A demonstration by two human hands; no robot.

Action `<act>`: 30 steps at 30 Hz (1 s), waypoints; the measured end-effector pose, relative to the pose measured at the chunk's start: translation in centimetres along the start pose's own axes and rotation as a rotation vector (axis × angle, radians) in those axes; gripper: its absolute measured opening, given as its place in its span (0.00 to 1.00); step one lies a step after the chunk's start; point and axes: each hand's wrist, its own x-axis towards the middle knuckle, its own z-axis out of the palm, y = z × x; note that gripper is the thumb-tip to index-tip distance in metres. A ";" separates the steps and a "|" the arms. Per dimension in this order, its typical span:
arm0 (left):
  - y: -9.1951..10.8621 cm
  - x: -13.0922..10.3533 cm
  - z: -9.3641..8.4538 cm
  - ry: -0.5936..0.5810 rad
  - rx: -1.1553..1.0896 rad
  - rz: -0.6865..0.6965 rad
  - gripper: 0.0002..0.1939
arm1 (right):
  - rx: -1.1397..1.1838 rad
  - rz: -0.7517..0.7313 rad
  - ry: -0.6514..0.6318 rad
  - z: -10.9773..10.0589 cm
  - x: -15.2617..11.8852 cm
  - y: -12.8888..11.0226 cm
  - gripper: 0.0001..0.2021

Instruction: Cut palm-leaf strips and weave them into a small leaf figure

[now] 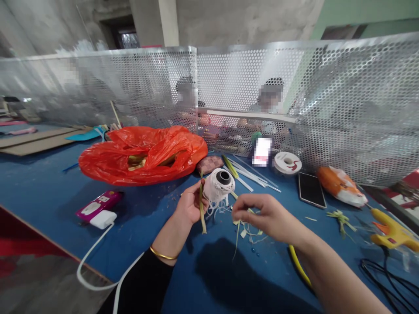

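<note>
My left hand (pixel 190 205) is closed in a pinch on a flat yellow-green leaf strip (pixel 202 213), which runs upright past the fingertips. Right beside those fingers is a cone of white thread (pixel 216 187) with a black core and loose loops hanging down; whether the fingers also touch it, I cannot tell. My right hand (pixel 258 213) is closed too, thumb against fingers, to the right of the cone. A thin pale strand (pixel 236 242) hangs below its fingertips. Scraps of thread and leaf lie on the table under it.
A red plastic bag (pixel 144 170) sits behind my left hand. White strips (pixel 250 172), a ribbon spool (pixel 288 162) and a dark phone (pixel 311 190) lie behind my right. A yellow glue gun (pixel 393 231) is at right, a purple power strip (pixel 98 207) at left. Perforated metal (pixel 229 78) screens the back.
</note>
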 end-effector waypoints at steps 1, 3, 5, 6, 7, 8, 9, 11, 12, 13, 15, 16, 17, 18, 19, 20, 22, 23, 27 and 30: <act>0.0 0.0 0.0 -0.008 -0.011 -0.004 0.10 | 0.000 0.052 0.152 0.0 0.3 0.4 0.09; -0.1 0.0 -0.1 -0.025 -0.019 -0.016 0.10 | 0.059 0.148 0.425 0.4 1.0 1.6 0.12; -0.2 0.1 -0.1 -0.034 -0.014 -0.024 0.10 | 0.217 0.204 0.547 1.2 1.7 2.7 0.11; -0.3 0.2 -0.2 -0.036 -0.009 -0.026 0.10 | 0.312 0.230 0.558 1.5 2.0 3.2 0.12; -0.3 0.3 -0.2 -0.038 -0.004 -0.027 0.10 | 0.398 0.249 0.539 1.8 2.2 3.5 0.13; -0.3 0.4 -0.3 -0.040 0.001 -0.029 0.09 | 0.475 0.262 0.514 2.0 2.3 3.7 0.15; -0.3 0.5 -0.3 -0.042 0.006 -0.031 0.09 | 0.535 0.268 0.487 2.2 2.4 3.8 0.15; -0.2 0.5 -0.3 -0.044 0.014 -0.037 0.09 | 0.618 0.250 0.453 2.2 2.3 3.8 0.15; -0.2 0.5 -0.3 -0.042 0.016 -0.038 0.09 | 0.648 0.229 0.450 2.1 2.2 3.7 0.15; -0.2 0.5 -0.2 -0.038 0.016 -0.037 0.09 | 0.672 0.201 0.449 2.0 2.1 3.6 0.14; -0.2 0.4 -0.1 -0.028 0.013 -0.029 0.10 | 0.713 0.148 0.468 1.9 2.0 3.3 0.12; -0.2 0.3 0.0 -0.025 0.011 -0.025 0.10 | 0.732 0.129 0.485 1.8 2.0 3.2 0.12; -0.2 0.2 0.0 -0.022 0.009 -0.021 0.10 | 0.752 0.117 0.503 1.8 1.9 3.2 0.11; -0.2 0.1 0.1 -0.020 0.008 -0.019 0.09 | 0.774 0.112 0.518 1.9 1.9 3.1 0.11; -0.2 0.1 0.1 -0.019 0.008 -0.018 0.09 | 0.800 0.113 0.530 1.9 1.9 3.0 0.11; -0.2 0.0 0.2 -0.018 0.007 -0.016 0.09 | 0.827 0.120 0.534 2.0 1.9 3.0 0.12; -0.2 -0.1 0.2 -0.016 0.004 -0.012 0.09 | 0.876 0.142 0.516 2.2 1.9 2.9 0.13; -0.2 -0.2 0.2 -0.015 0.002 -0.010 0.10 | 0.893 0.150 0.496 2.2 2.0 2.9 0.13; -0.2 -0.3 0.3 -0.010 0.003 -0.005 0.09 | 0.836 0.141 0.424 2.0 2.0 2.9 0.12; -0.3 -0.4 0.4 0.005 0.003 0.007 0.08 | 0.639 0.137 0.379 2.0 2.1 3.1 0.14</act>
